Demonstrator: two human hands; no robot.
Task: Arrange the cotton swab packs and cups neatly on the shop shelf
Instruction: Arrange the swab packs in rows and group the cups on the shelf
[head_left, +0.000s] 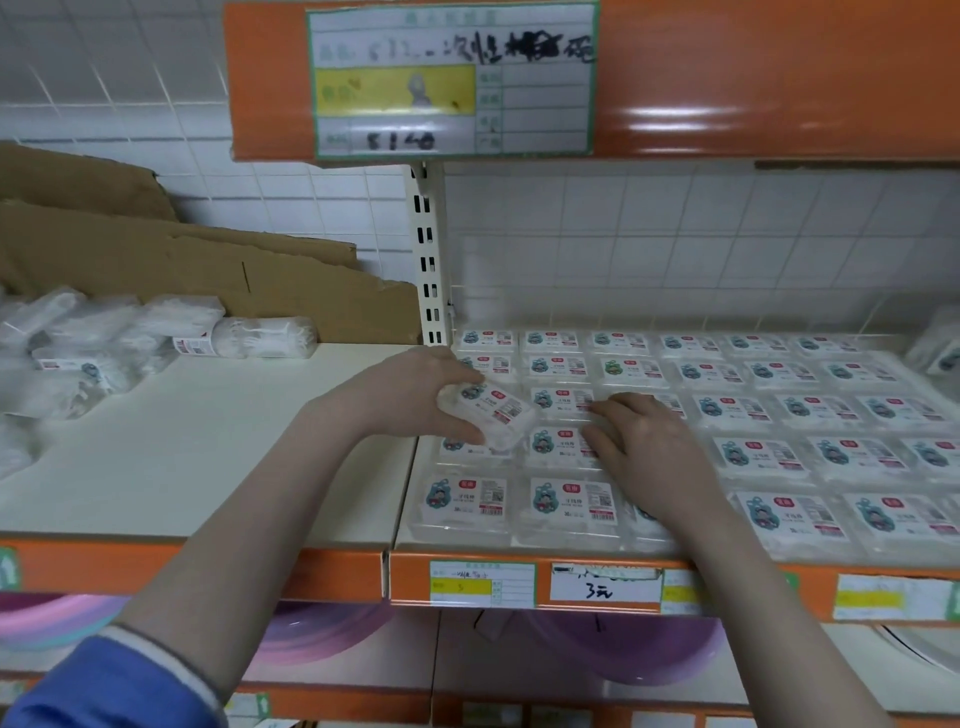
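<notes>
I see my left hand (415, 397) pinching one pack (488, 413) above the packed rows (727, 410). My right hand (644, 447) lies spread on them; bare shelf (208, 441) lies left.

White tiled wall (727, 234); orange-edged shelving (779, 78)

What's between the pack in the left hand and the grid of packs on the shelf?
Nothing visible. The left hand holds the pack tilted just above the left column of the grid. The right hand rests flat on packs beside it, not under it.
</notes>
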